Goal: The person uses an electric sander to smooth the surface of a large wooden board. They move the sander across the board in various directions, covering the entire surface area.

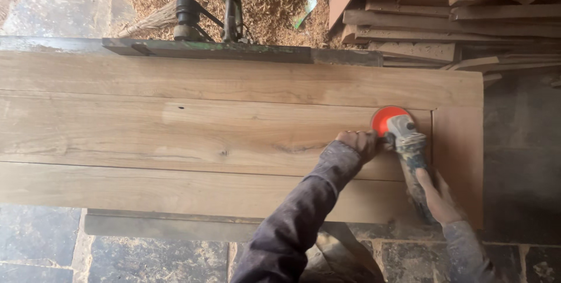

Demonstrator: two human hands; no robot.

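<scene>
I look down on a wide wooden panel [234, 125] made of long pale boards joined edge to edge, lying flat across a metal work stand [234, 51] so its whole face is open to me. Near the panel's right end I hold an angle grinder [409, 154] with an orange sanding disc [387, 118]; the disc sits flat on the wood, right beside the seam where a darker, reddish crosspiece [459, 160] caps the boards. My left hand [357, 143] is closed around the side grip by the grinder's head, which steadies the disc and presses it down. My right hand [438, 200] is wrapped around the rear of the tool's body, nearer my chest, so it can steer from behind. Both sleeves are dark and dusted with fine powder. Beyond the stand, sawdust [274, 2] covers the ground, and a stack of rough planks [450, 14] sits at the upper right. The stone floor [146, 254] shows below the panel's near edge.
</scene>
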